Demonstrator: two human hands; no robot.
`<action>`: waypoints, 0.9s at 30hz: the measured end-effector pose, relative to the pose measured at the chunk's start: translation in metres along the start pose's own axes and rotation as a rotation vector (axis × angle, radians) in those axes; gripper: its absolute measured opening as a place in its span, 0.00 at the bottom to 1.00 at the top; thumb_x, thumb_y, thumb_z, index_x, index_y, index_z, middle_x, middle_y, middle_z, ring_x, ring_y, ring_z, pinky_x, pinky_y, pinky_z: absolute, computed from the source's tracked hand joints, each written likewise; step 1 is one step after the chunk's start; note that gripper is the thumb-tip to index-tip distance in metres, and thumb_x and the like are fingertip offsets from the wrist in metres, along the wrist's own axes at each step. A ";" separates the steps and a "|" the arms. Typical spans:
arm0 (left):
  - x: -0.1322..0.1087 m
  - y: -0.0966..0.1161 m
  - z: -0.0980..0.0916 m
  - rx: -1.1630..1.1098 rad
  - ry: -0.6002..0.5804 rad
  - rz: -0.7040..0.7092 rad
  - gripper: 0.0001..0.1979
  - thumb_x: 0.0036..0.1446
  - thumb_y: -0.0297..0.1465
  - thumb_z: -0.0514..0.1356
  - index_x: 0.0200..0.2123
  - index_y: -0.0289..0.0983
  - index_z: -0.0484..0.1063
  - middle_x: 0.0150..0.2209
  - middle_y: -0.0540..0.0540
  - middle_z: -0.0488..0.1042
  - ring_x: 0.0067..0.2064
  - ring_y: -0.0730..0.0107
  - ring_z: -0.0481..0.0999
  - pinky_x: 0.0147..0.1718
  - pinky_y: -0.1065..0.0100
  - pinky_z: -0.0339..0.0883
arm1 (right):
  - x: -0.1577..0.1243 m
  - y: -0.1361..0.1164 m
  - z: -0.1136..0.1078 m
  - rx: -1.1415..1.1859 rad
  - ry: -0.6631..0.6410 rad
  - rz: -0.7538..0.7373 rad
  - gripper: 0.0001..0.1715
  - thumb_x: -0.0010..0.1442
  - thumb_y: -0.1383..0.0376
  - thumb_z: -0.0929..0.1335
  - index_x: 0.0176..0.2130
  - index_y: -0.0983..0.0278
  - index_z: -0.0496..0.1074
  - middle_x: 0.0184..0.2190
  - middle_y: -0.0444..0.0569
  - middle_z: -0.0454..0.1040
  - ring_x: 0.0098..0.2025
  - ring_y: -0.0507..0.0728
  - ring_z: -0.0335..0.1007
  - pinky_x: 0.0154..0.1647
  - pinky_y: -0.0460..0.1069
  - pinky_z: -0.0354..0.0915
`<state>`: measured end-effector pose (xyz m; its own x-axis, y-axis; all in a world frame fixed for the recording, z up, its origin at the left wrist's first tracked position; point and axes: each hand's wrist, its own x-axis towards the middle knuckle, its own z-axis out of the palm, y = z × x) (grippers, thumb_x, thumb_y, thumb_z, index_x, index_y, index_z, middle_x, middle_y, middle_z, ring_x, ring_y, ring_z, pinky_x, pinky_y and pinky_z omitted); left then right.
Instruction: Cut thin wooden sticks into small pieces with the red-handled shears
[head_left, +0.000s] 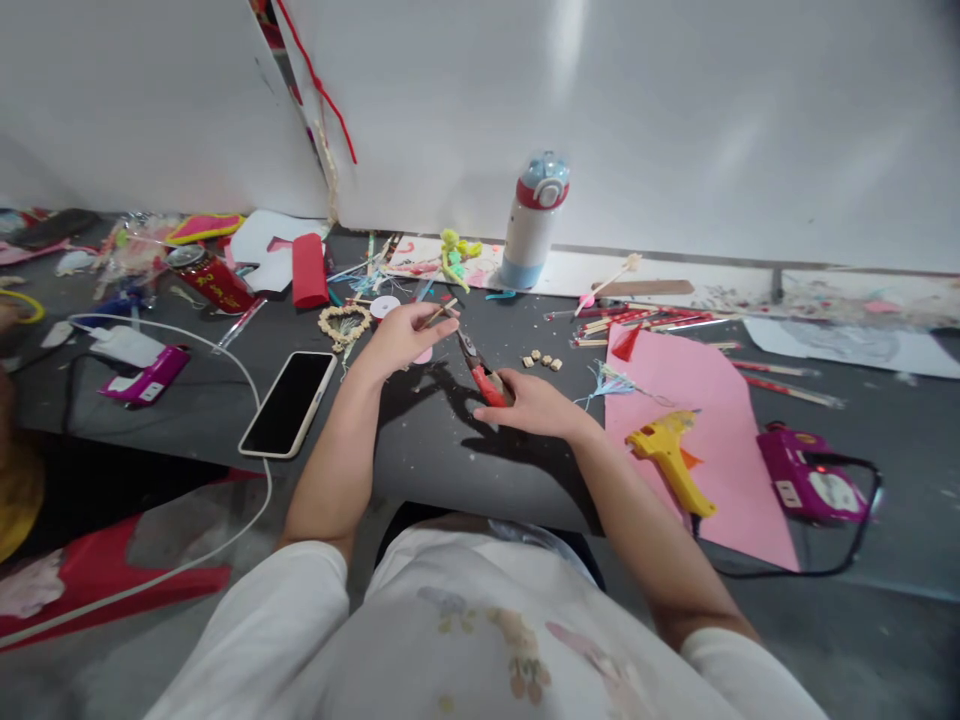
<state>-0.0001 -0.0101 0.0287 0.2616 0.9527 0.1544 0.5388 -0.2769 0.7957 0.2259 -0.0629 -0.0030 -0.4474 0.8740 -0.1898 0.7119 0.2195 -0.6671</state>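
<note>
My left hand (pixel 410 335) is closed, its fingers pinching a thin wooden stick (pixel 441 311) above the dark table. My right hand (pixel 534 400) grips a pair of pliers (pixel 480 370) by the red handles. The metal jaws of the pliers point up and left, close beside the fingertips of my left hand; whether they touch the stick I cannot tell. Several small wooden pieces (pixel 541 359) lie just beyond my right hand. A heart-shaped ring of pale beads or bits (pixel 343 327) rests left of my left hand.
A yellow glue gun (pixel 673 455) lies on a pink sheet (pixel 709 400) at the right, near a purple power strip (pixel 810 475). Behind stands a water bottle (pixel 531 225). A phone (pixel 290 404), a white cable (pixel 259 395) and a red can (pixel 211 281) are at the left.
</note>
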 end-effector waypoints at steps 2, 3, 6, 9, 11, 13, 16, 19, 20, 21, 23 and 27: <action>0.000 -0.001 -0.001 0.011 -0.003 -0.008 0.24 0.53 0.47 0.57 0.44 0.35 0.75 0.34 0.47 0.75 0.28 0.76 0.63 0.29 0.73 0.55 | 0.000 -0.001 0.002 -0.025 0.031 0.000 0.30 0.47 0.39 0.66 0.32 0.62 0.65 0.27 0.46 0.68 0.26 0.51 0.57 0.27 0.47 0.50; 0.000 -0.002 -0.001 0.015 -0.004 -0.013 0.24 0.53 0.47 0.57 0.44 0.35 0.75 0.34 0.47 0.74 0.28 0.76 0.63 0.29 0.73 0.55 | 0.000 -0.001 0.003 -0.023 0.045 -0.006 0.29 0.48 0.40 0.66 0.31 0.62 0.65 0.26 0.46 0.68 0.25 0.51 0.56 0.27 0.47 0.50; -0.001 0.000 -0.003 0.026 0.000 -0.017 0.24 0.53 0.47 0.56 0.44 0.35 0.74 0.34 0.47 0.74 0.29 0.75 0.64 0.30 0.72 0.56 | 0.001 -0.002 0.005 0.002 0.076 -0.025 0.26 0.49 0.42 0.66 0.30 0.62 0.65 0.25 0.44 0.66 0.24 0.50 0.55 0.27 0.46 0.49; -0.003 0.004 -0.004 0.051 0.025 -0.011 0.23 0.54 0.47 0.56 0.43 0.35 0.74 0.32 0.48 0.72 0.28 0.75 0.63 0.29 0.72 0.56 | 0.001 -0.002 0.006 0.039 0.089 -0.037 0.25 0.50 0.43 0.65 0.29 0.62 0.64 0.23 0.43 0.64 0.24 0.50 0.53 0.26 0.46 0.48; -0.004 0.006 -0.004 0.091 0.054 -0.017 0.22 0.54 0.47 0.56 0.42 0.36 0.74 0.27 0.49 0.70 0.26 0.75 0.62 0.27 0.71 0.54 | 0.000 -0.002 0.005 0.070 0.078 -0.047 0.25 0.50 0.43 0.65 0.28 0.63 0.63 0.22 0.42 0.63 0.24 0.49 0.52 0.26 0.46 0.48; -0.004 0.007 -0.003 0.154 0.086 -0.013 0.21 0.54 0.48 0.56 0.39 0.37 0.73 0.24 0.50 0.67 0.24 0.75 0.61 0.26 0.71 0.53 | 0.000 -0.001 0.004 0.096 0.057 -0.052 0.26 0.50 0.43 0.65 0.27 0.63 0.63 0.22 0.42 0.61 0.23 0.49 0.51 0.25 0.46 0.48; -0.005 0.007 -0.004 0.254 0.107 0.019 0.20 0.54 0.48 0.55 0.35 0.37 0.73 0.22 0.50 0.66 0.25 0.74 0.62 0.26 0.71 0.52 | -0.001 0.000 0.002 0.134 0.030 -0.050 0.26 0.49 0.43 0.65 0.26 0.63 0.61 0.21 0.41 0.59 0.23 0.49 0.50 0.25 0.46 0.48; -0.006 0.006 -0.005 0.330 0.114 0.030 0.22 0.55 0.49 0.53 0.35 0.37 0.73 0.22 0.50 0.66 0.25 0.73 0.62 0.26 0.70 0.52 | -0.001 0.001 0.001 0.189 -0.012 -0.049 0.26 0.49 0.44 0.65 0.26 0.63 0.62 0.21 0.41 0.59 0.24 0.49 0.52 0.25 0.45 0.49; -0.006 0.005 -0.005 0.356 0.118 0.029 0.22 0.55 0.50 0.52 0.36 0.38 0.73 0.22 0.50 0.66 0.25 0.72 0.63 0.27 0.70 0.52 | -0.001 0.001 0.001 0.208 -0.029 -0.047 0.25 0.49 0.44 0.65 0.26 0.63 0.62 0.21 0.41 0.59 0.24 0.49 0.53 0.25 0.45 0.49; -0.007 0.005 -0.005 0.384 0.121 0.027 0.23 0.56 0.50 0.52 0.36 0.38 0.74 0.22 0.50 0.67 0.25 0.72 0.64 0.27 0.70 0.52 | -0.001 0.002 0.001 0.227 -0.038 -0.046 0.25 0.49 0.44 0.66 0.26 0.64 0.63 0.22 0.41 0.60 0.24 0.49 0.54 0.25 0.45 0.50; -0.006 0.005 -0.005 0.449 0.143 0.026 0.24 0.56 0.51 0.51 0.37 0.38 0.74 0.24 0.49 0.69 0.27 0.70 0.66 0.28 0.69 0.54 | 0.000 0.002 0.003 0.256 -0.026 -0.042 0.25 0.49 0.44 0.66 0.27 0.64 0.64 0.22 0.41 0.62 0.25 0.49 0.55 0.25 0.45 0.51; -0.005 0.003 0.001 0.564 0.375 0.151 0.20 0.57 0.46 0.52 0.43 0.39 0.71 0.37 0.44 0.74 0.38 0.64 0.71 0.38 0.66 0.60 | 0.004 0.002 0.009 0.269 0.118 -0.021 0.24 0.49 0.45 0.65 0.29 0.65 0.67 0.23 0.42 0.64 0.26 0.49 0.56 0.26 0.45 0.52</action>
<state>0.0009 -0.0156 0.0304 0.1268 0.8495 0.5121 0.8788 -0.3357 0.3392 0.2208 -0.0633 -0.0113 -0.3832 0.9183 -0.0990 0.5272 0.1294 -0.8398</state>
